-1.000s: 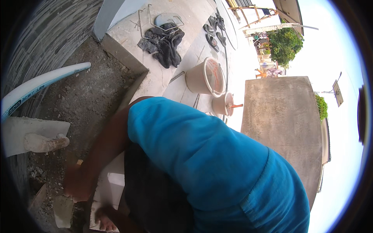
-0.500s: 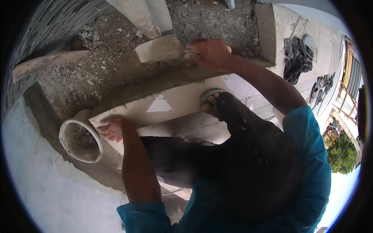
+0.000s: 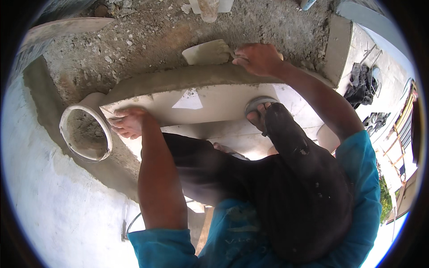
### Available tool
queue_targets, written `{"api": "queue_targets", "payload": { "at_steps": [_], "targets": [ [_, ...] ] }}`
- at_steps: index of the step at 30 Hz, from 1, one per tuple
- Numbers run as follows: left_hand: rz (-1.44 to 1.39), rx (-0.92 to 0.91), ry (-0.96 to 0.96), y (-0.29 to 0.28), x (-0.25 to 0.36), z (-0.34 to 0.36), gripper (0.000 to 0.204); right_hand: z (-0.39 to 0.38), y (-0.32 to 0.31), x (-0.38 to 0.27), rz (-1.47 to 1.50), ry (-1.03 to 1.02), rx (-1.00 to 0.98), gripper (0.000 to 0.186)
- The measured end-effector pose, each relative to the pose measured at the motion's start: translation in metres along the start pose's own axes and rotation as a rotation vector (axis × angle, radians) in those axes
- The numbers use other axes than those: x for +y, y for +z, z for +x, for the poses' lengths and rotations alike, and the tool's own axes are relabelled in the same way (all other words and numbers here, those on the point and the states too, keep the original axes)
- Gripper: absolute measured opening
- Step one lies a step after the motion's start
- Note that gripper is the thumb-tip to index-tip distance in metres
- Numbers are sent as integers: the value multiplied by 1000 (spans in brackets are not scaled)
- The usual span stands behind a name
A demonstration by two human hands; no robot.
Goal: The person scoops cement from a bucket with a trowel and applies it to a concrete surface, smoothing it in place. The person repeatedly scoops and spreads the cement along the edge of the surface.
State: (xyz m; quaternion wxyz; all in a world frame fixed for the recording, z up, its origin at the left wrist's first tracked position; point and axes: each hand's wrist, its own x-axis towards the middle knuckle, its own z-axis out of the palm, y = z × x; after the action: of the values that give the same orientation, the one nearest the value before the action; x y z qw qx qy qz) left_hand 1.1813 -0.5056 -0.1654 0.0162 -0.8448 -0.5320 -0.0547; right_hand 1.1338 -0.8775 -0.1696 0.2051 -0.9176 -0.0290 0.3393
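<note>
A trowel point(image 3: 208, 52) with a pale, mortar-smeared blade is in my right hand point(image 3: 259, 59). My fingers wrap its handle, and the handle's light end shows past my fist. The blade points left, just beyond a strip of wet grey mortar point(image 3: 170, 78). That strip runs along the far edge of a long cream tile or slab point(image 3: 219, 109) with a white patch on it. At the tile's left end, my left hand point(image 3: 129, 122) lies against the corner, fingers extended and slightly bent. My sandalled foot point(image 3: 259, 114) is by the tile's right part.
A round pipe-like opening point(image 3: 87, 133) with rubble inside stands left of the tile. Loose gravelly ground point(image 3: 147, 42) lies beyond the mortar. A pale wall point(image 3: 58, 178) rises at left. Dark cloth and metal rods point(image 3: 362, 85) lie on the paving at far right.
The view has shifted, so the ground slides upward in it. My right hand has brought the trowel rightward and closer to the mortar strip. My left hand stays at the tile's corner.
</note>
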Motion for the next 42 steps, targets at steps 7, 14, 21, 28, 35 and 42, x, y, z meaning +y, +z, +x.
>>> {"api": "queue_targets", "payload": {
  "at_steps": [7, 14, 21, 28, 35, 42],
  "targets": [
    [12, -14, -1, 1, 4, 2, 66, -41, -22, -5, 55, -25, 8, 36],
    [-7, 6, 10, 2, 3, 3, 64, -78, -61, -20, 77, -45, -11, 37],
    [-31, 47, 19, 2, 1, 3, 62, -77, -75, -5, 112, 16, -120, 44],
    [-23, 66, 5, 3, 6, 0, 62, -38, -50, 61, 83, 174, -147, 51],
    [-19, 40, -15, 2, 5, -2, 63, -45, -10, 91, -23, 147, -85, 50],
    [-26, 80, -7, -6, 6, 7, 62, -60, -20, 87, 13, 41, -30, 41]
  ]
}}
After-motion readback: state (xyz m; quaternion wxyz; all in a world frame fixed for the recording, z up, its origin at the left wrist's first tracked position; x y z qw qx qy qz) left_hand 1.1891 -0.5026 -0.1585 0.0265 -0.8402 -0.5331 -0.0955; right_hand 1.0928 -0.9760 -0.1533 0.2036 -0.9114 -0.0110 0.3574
